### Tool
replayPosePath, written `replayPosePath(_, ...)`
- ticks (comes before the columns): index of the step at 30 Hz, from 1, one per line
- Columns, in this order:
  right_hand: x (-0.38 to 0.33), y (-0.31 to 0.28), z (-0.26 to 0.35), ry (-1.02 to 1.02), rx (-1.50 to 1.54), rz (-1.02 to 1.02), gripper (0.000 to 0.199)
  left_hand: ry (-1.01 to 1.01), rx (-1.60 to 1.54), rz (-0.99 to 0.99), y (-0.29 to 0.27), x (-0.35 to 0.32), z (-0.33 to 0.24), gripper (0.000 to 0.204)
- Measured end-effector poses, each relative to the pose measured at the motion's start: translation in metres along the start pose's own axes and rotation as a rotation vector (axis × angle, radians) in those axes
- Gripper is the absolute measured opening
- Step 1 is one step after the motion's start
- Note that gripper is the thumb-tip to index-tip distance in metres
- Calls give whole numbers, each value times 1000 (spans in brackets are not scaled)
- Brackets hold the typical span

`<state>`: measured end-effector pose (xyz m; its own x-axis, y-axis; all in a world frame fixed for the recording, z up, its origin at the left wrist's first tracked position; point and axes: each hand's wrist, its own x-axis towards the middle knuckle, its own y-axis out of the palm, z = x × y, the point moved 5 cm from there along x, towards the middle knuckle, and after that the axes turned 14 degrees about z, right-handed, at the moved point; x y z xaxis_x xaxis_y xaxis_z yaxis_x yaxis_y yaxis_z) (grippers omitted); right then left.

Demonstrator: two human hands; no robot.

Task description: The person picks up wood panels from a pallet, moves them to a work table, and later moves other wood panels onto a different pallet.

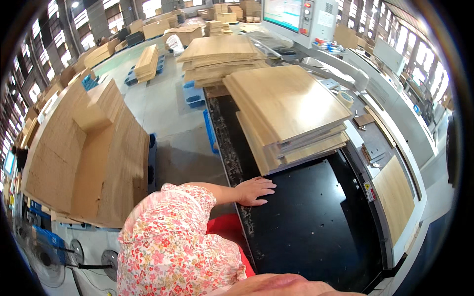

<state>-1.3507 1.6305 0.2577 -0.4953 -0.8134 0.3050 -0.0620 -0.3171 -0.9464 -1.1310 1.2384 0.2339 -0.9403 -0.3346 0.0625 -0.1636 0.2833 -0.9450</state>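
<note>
Left hand [254, 191] laid flat, palm down, on the black tabletop [316, 217], fingers [266, 186] spread and released, gripping nothing. Floral-print sleeve [173, 237] running back from the wrist toward the lower left of the view. Right hand not clearly seen; only a blurred strip of skin along the bottom edge, state impossible to tell.

Just beyond the fingertips, the stack of light wooden panels [286, 111], near but not touching, its lowest corner overhanging the black surface a little ahead and to the right of the fingers. Panels fanned unevenly, upper sheets shifted away from the hand, lower ones jutting toward it. Farther off past the fingers, a second pile of similar boards [219, 59], resting on a blue pallet [193, 93].

Well to the right of the fingers, across the dark tabletop, a single narrow wooden board [395, 195] lying on the pale machine frame [419, 163]. Beyond it, a roll of tape [346, 97] and a control panel with a screen [296, 17], far ahead of the hand.

To the left of the fingers, across a strip of concrete floor [168, 113], tall stacks of flattened brown cardboard [89, 158]. Below the sleeve, at lower left, two fans [74, 254]. More piles of boards receding through the factory hall in the distance.
</note>
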Motion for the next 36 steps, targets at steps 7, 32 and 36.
replayPosePath(7,-34,87,-71,108,389,-162,22,29,14,-207,8,-7,4,36)
replayPosePath(32,-22,53,-34,30,-78,-74,33,1331,-1361,-284,-166,-182,-230,18)
replayPosePath(36,-28,59,-39,40,-73,-44,31,1611,-1436,-211,-183,-189,-273,25)
